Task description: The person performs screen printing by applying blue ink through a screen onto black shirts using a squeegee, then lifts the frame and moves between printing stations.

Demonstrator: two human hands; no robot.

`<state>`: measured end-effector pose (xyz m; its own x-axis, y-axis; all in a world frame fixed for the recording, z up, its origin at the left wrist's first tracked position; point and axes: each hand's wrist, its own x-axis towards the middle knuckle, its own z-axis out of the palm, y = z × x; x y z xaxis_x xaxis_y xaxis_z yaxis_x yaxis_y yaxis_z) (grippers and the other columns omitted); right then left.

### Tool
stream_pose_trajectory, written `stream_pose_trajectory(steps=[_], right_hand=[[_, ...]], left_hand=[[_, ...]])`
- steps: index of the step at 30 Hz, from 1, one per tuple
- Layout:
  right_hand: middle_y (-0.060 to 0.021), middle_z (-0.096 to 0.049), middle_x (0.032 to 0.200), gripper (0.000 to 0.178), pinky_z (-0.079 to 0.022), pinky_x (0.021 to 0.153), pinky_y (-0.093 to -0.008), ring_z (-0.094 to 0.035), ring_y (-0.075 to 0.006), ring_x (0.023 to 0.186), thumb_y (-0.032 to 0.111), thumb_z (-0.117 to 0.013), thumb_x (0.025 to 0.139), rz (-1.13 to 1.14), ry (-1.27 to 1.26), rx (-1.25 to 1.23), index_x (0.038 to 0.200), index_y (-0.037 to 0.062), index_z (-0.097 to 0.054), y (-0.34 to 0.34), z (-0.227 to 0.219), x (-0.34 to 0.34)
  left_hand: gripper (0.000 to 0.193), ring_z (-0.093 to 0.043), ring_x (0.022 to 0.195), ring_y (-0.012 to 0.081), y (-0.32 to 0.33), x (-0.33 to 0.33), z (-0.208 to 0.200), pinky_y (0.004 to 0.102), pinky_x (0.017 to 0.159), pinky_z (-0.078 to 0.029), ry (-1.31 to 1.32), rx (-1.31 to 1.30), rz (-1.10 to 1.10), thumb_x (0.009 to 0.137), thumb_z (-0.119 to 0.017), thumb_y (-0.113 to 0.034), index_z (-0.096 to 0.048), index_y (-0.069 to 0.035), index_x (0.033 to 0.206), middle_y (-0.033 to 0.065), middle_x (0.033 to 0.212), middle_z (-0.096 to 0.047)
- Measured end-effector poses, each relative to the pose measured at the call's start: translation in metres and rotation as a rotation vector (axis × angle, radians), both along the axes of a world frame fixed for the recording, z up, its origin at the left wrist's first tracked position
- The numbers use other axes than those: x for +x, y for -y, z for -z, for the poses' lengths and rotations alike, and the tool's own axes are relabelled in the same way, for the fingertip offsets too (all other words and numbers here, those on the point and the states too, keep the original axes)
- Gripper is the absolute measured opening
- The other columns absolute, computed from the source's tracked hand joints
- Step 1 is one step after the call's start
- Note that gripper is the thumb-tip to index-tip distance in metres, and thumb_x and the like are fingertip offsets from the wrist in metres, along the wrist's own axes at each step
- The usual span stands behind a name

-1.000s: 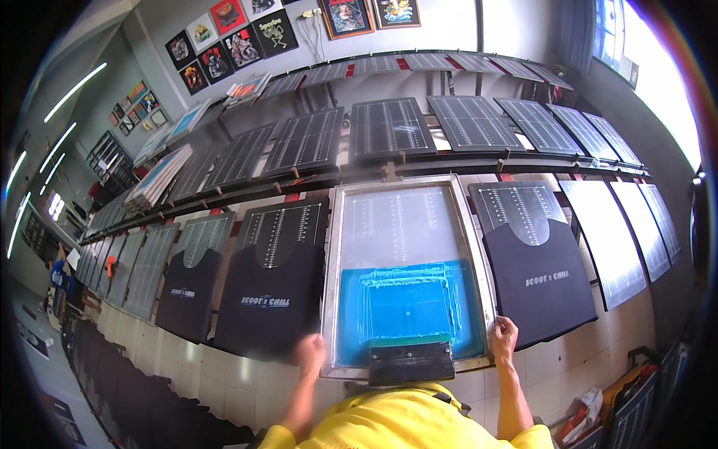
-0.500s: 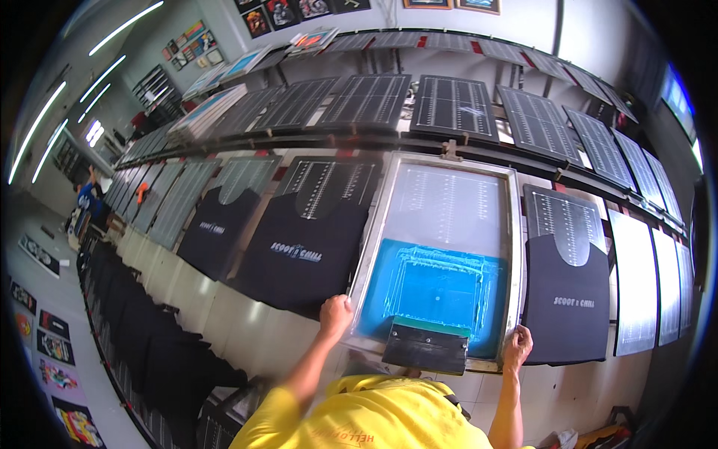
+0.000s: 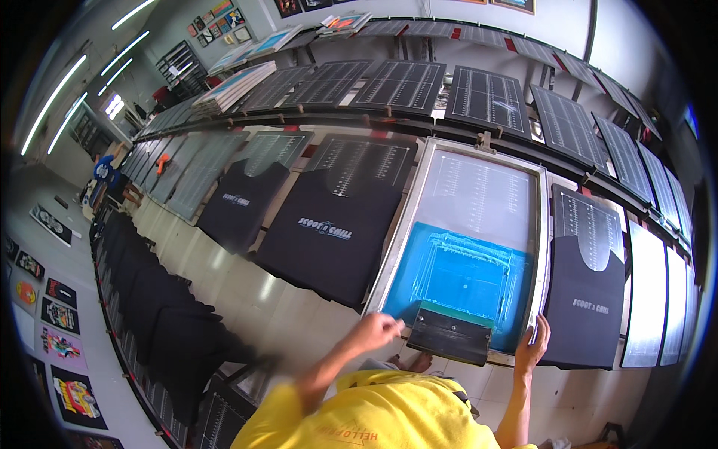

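Observation:
A screen-printing frame (image 3: 410, 197) lies in front of me, with pale mesh at its far half and a blue stencil area (image 3: 460, 273) nearer me. At its near end rests a black squeegee (image 3: 451, 334) with a green blade edge. My left hand (image 3: 376, 331), slightly blurred, is off the frame beside its near left corner, loosely curled and holding nothing, just left of the squeegee. My right hand (image 3: 532, 343) is against the frame's near right side, fingers stretched out. Printed black shirts, one on the left (image 3: 321, 236) and one on the right (image 3: 587, 303), flank the frame.
Another printed black shirt (image 3: 243, 202) lies farther left on its board. Bare grey boards (image 3: 648, 292) continue to the right, and a rail (image 3: 389, 126) with more boards runs behind. Black garments (image 3: 161, 299) hang along a rack on my left. A person in blue (image 3: 105, 172) is far left.
My left hand has left the frame's side and moved right toward the squeegee. My right hand has loosened from a curled grip, its fingers straightening. The whole view has shifted slightly.

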<state>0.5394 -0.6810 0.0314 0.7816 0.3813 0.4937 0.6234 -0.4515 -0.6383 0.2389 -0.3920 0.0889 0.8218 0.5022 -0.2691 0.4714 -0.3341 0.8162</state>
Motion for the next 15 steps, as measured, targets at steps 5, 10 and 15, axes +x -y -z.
stream_pose_trajectory(steps=[5, 10, 15], right_hand=[[-0.0172, -0.060, 0.126, 0.041, -0.044, 0.101, -0.0471, -0.053, -0.0361, 0.121, 0.011, -0.074, 0.077, -0.454, -0.058, -0.323, 0.116, 0.0020, -0.064, -0.018, -0.041, -0.055], [-0.0155, -0.053, 0.136, 0.062, -0.036, 0.107, -0.0497, -0.043, -0.0348, 0.131, 0.028, -0.083, 0.069, -0.639, 0.013, -0.672, 0.124, 0.0064, -0.061, -0.036, -0.074, -0.100], [-0.0119, -0.051, 0.139, 0.071, -0.039, 0.105, -0.0451, -0.047, -0.0318, 0.127, 0.026, -0.084, 0.066, -0.651, 0.148, -0.869, 0.129, 0.0080, -0.057, -0.037, -0.059, -0.096]], left_hand=[[0.044, -0.063, 0.058, 0.0176, 0.039, -0.006, 0.039, 0.0356, 0.061, -0.052, -0.260, -0.246, 0.341, 0.099, -0.054, -0.042, -0.070, -0.001, 0.100, 0.0094, 0.076, -0.071], [0.050, -0.063, 0.056, 0.0204, 0.066, 0.003, 0.079, 0.0367, 0.061, -0.053, -0.118, -0.353, 0.259, 0.102, -0.044, -0.043, -0.064, 0.002, 0.092, 0.0101, 0.075, -0.069], [0.053, -0.063, 0.054, 0.0190, 0.075, 0.016, 0.128, 0.0359, 0.054, -0.052, 0.000, -0.446, 0.338, 0.104, -0.036, -0.045, -0.059, 0.002, 0.093, 0.0114, 0.076, -0.069]])
